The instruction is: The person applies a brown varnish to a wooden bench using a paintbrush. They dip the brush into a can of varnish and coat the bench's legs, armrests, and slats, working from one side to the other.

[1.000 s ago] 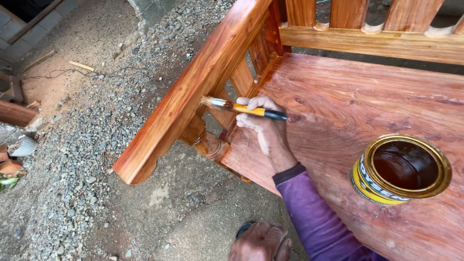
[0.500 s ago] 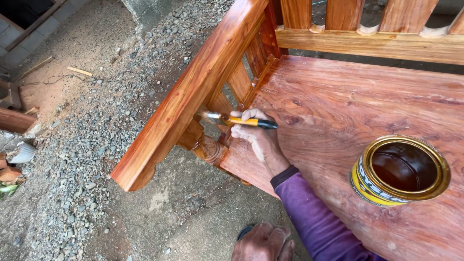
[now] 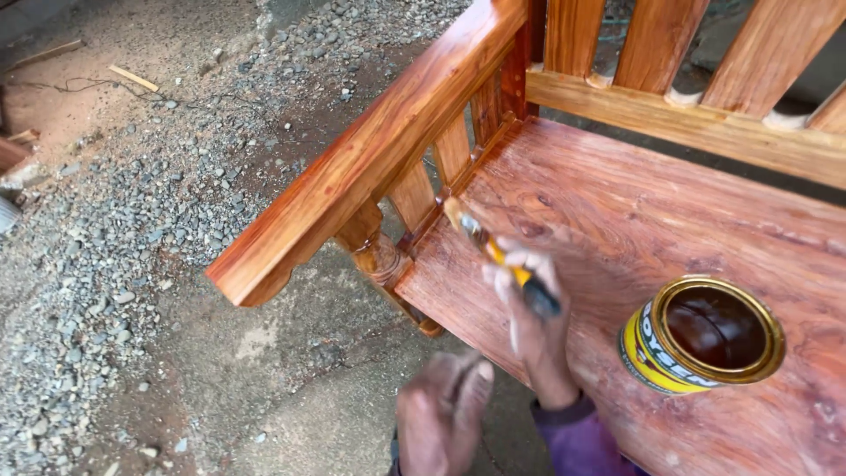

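My right hand [image 3: 538, 344], in a purple sleeve, grips a small paintbrush [image 3: 493, 251] with a yellow and black handle. Its bristles touch the left edge of the glossy reddish wooden bench seat [image 3: 652, 203], close to the slats under the armrest [image 3: 370, 159]. My left hand [image 3: 441, 414] hovers blurred at the bottom, below the seat's front edge, holding nothing. An open yellow can [image 3: 641, 353] of dark brown varnish stands on the seat to the right of my right hand.
The bench's back rail [image 3: 687, 119] and upright slats run across the top right. A turned post [image 3: 379, 256] carries the armrest at the front corner. Grey gravel [image 3: 106, 247] and bare concrete lie to the left and below, with a wood scrap [image 3: 132, 78] farther off.
The brush has swung from lying level toward the armrest slats to pointing up and left over the seat edge. My left hand has risen into view.
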